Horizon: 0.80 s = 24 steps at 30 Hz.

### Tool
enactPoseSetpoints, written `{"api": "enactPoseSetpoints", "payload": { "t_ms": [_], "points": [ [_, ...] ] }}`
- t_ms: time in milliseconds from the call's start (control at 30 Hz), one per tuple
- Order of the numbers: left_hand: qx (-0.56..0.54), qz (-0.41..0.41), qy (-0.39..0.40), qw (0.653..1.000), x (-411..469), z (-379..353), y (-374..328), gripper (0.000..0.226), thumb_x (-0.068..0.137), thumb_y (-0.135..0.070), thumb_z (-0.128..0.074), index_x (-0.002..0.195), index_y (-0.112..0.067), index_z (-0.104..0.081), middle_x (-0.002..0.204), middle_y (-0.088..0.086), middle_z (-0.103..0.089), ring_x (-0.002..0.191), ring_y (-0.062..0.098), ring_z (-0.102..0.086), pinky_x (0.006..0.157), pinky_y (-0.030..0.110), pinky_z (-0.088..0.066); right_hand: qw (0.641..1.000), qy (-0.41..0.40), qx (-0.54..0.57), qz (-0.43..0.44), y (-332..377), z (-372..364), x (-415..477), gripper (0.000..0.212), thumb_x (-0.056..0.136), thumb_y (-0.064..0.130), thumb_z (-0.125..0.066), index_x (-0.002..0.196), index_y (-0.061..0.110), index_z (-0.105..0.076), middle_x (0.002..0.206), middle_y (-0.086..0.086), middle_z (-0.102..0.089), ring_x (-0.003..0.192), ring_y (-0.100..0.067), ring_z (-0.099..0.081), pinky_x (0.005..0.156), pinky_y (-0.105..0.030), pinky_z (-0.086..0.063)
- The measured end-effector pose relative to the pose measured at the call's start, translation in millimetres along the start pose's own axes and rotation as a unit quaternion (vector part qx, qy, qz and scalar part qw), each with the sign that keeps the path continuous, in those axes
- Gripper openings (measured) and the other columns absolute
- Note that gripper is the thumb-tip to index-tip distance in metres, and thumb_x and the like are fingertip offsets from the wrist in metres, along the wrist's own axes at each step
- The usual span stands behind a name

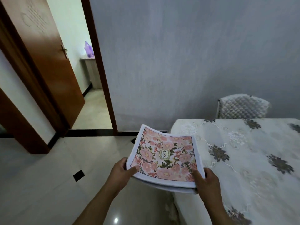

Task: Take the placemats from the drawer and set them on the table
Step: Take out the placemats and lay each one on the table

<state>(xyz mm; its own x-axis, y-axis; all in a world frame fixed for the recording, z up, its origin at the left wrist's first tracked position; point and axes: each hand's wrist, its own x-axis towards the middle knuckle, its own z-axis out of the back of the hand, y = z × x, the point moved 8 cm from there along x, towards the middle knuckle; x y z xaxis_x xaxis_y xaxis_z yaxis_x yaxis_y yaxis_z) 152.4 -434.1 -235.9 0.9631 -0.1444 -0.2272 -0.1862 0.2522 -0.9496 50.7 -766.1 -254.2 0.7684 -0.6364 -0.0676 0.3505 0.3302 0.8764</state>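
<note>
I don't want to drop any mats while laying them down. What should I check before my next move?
1. Left hand grips the placemats at the near-left corner: ok.
2. Right hand grips the near-right corner: ok.
3. Stack held together, nothing slipping: ok.
4. Stack fully above the table: not ok, mostly over the floor.
5. Number of mats in the stack: cannot tell.

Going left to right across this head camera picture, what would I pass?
Open wooden door, purple bag, left hand, stack of floral placemats, right hand, quilted chair back.
</note>
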Motion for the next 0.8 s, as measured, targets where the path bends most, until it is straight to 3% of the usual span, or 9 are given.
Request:
{"api": "enactPoseSetpoints", "payload": {
  "t_ms": [133, 433, 533, 633, 700, 800],
  "points": [
    [0.038, 0.006, 0.041, 0.998, 72.0, -44.9, -20.5, 0.024, 0.084, -0.020, -0.073, 0.107, -0.021, -0.065, 0.099, -0.003, -0.075, 0.087, 0.012, -0.071, 0.071, 0.026, -0.056, 0.999, -0.027, 0.008, -0.031, -15.0, 3.2, 60.1, 0.031, 0.084, 0.033, -0.070, 0.071, 0.007, -0.061, 0.066, -0.017, -0.061, 0.061, -0.030, -0.061, 0.058, -0.041, -0.050],
    [0.124, -0.029, 0.187, 0.974, 199.1, -156.2, -66.7, 0.025, 0.081, -0.014, -0.076, 0.104, -0.019, -0.067, 0.099, -0.002, -0.075, 0.086, 0.014, -0.072, 0.070, 0.026, -0.056, 0.981, -0.125, 0.031, -0.144, -72.0, 31.1, 110.9, 0.031, 0.085, 0.039, -0.068, 0.071, 0.013, -0.059, 0.060, -0.010, -0.056, 0.057, -0.026, -0.060, 0.054, -0.039, -0.050],
    [0.144, -0.042, 0.262, 0.953, 229.2, -207.9, -70.1, 0.024, 0.082, -0.012, -0.075, 0.103, -0.020, -0.068, 0.098, 0.000, -0.076, 0.088, 0.018, -0.073, 0.068, 0.026, -0.057, 0.966, -0.177, 0.044, -0.185, -95.7, 43.9, 109.5, 0.032, 0.086, 0.037, -0.068, 0.072, 0.011, -0.058, 0.062, -0.012, -0.053, 0.058, -0.028, -0.059, 0.053, -0.038, -0.047],
    [0.182, -0.060, 0.339, 0.921, 256.5, -254.4, -71.4, 0.019, 0.084, -0.016, -0.074, 0.101, -0.021, -0.068, 0.092, 0.002, -0.077, 0.081, 0.029, -0.073, 0.062, 0.039, -0.059, 0.943, -0.237, 0.057, -0.228, -113.4, 48.5, 101.0, 0.036, 0.087, 0.035, -0.068, 0.074, 0.005, -0.056, 0.065, -0.018, -0.052, 0.056, -0.025, -0.054, 0.052, -0.033, -0.039],
    [0.207, -0.079, 0.393, 0.893, 271.7, -284.8, -73.1, 0.017, 0.084, -0.020, -0.073, 0.100, -0.022, -0.068, 0.092, 0.002, -0.077, 0.079, 0.028, -0.072, 0.059, 0.035, -0.056, 0.922, -0.280, 0.065, -0.259, -120.4, 47.0, 95.1, 0.040, 0.086, 0.039, -0.068, 0.078, 0.002, -0.056, 0.071, -0.024, -0.054, 0.054, -0.023, -0.052, 0.051, -0.032, -0.038],
    [0.223, -0.108, 0.455, 0.855, 294.2, -321.5, -78.1, 0.019, 0.085, -0.021, -0.074, 0.103, -0.020, -0.068, 0.095, 0.000, -0.075, 0.085, 0.015, -0.071, 0.065, 0.023, -0.050, 0.891, -0.338, 0.065, -0.296, -118.2, 38.4, 86.6, 0.032, 0.087, 0.038, -0.067, 0.076, 0.009, -0.058, 0.068, -0.017, -0.058, 0.059, -0.027, -0.060, 0.050, -0.033, -0.045]
  ]
}}
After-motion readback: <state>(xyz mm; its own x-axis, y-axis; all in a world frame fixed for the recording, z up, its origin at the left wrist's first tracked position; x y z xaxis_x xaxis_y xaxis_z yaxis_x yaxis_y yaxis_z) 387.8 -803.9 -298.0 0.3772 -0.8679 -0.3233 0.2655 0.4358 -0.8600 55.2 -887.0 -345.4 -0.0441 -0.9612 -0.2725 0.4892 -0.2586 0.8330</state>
